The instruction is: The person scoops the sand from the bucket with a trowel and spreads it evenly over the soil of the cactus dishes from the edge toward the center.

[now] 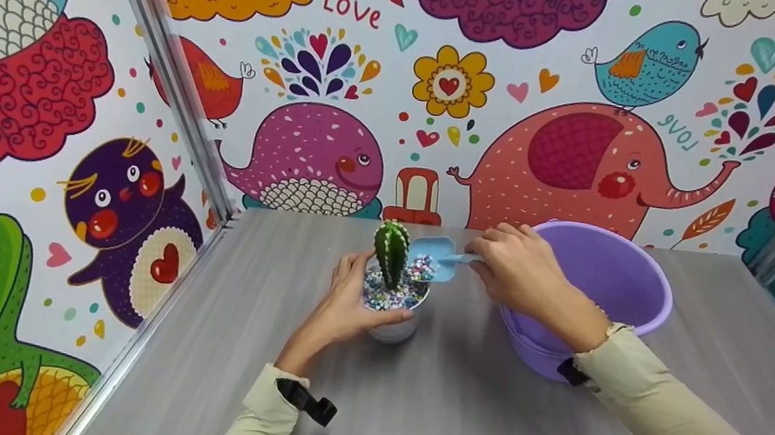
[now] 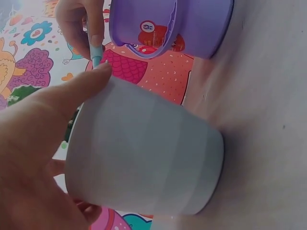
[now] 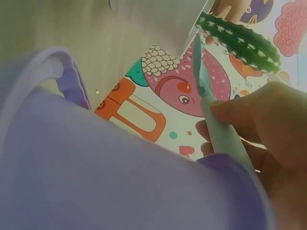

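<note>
A small white pot (image 1: 395,326) (image 2: 144,158) stands on the grey table (image 1: 452,415). It holds a green cactus (image 1: 391,251) (image 3: 240,40) set in coloured pebbles (image 1: 386,296). My left hand (image 1: 349,301) (image 2: 33,143) grips the pot around its side. My right hand (image 1: 520,269) (image 3: 268,124) pinches the handle of a light blue scoop (image 1: 437,258) (image 3: 216,120). The scoop's blade carries pebbles and is tilted over the pot's rim beside the cactus.
A purple bucket (image 1: 590,299) (image 2: 168,28) (image 3: 96,163) stands right of the pot, under my right wrist. Walls with colourful cartoon animals (image 1: 307,157) close the table at the back and both sides, with metal corner posts (image 1: 171,69).
</note>
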`<action>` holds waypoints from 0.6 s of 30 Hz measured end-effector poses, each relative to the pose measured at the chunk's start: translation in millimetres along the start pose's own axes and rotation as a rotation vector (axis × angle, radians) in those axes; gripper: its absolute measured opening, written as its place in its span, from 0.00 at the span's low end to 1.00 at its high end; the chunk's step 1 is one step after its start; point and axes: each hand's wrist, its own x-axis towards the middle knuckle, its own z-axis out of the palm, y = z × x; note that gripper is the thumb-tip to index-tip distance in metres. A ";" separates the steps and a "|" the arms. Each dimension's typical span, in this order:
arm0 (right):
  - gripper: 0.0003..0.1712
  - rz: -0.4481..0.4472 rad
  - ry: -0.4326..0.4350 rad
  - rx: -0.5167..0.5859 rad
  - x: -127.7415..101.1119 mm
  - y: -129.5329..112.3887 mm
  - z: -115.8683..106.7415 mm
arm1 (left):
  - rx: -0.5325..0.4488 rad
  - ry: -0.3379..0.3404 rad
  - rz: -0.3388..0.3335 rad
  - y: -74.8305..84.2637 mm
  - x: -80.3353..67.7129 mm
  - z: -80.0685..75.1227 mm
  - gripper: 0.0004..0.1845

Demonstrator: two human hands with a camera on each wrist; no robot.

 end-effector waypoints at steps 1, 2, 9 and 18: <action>0.16 -0.002 0.000 0.003 0.1 -0.9 -0.3 | -0.001 -0.005 -0.002 -0.3 0.2 -0.5 0.68; 0.16 -0.004 0.003 0.003 0.1 -1.4 -0.4 | -0.004 -0.009 -0.002 -0.7 0.3 -0.9 0.68; 0.13 -0.002 0.044 0.001 -1.0 -0.3 -0.3 | -0.026 -0.017 0.007 -1.7 0.4 -2.6 0.67; 0.13 -0.010 0.082 -0.009 -1.6 0.3 2.9 | -0.051 -0.034 -0.002 -4.4 0.1 -7.6 0.67</action>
